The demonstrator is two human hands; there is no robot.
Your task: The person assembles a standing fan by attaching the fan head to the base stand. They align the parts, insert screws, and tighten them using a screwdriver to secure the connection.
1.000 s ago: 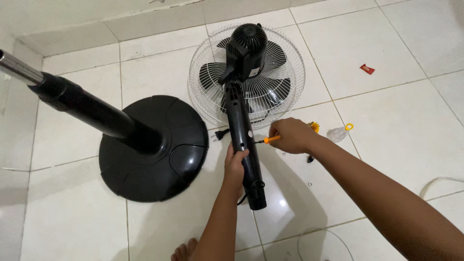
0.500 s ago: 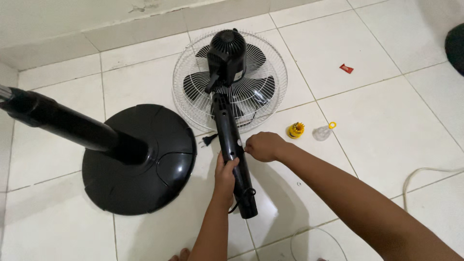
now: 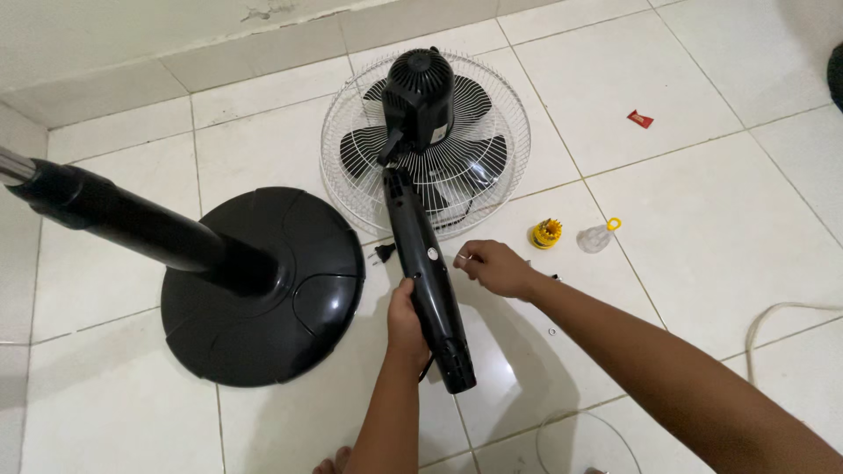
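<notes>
My left hand (image 3: 406, 318) still clamps the black fan neck (image 3: 428, 283) lying on the near floor; my right hand (image 3: 494, 266) has dropped the screwdriver and now pinches something tiny just right of it.

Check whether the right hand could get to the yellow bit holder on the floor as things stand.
Probably yes. The right hand hovers beside the fan neck, and the yellow bit holder lies close by on bare tile, with nothing between them. The left hand grips the neck, out of the way.

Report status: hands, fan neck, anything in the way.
Left hand grips fan neck. Right hand beside it, pinching something small. Round base close left.
</notes>
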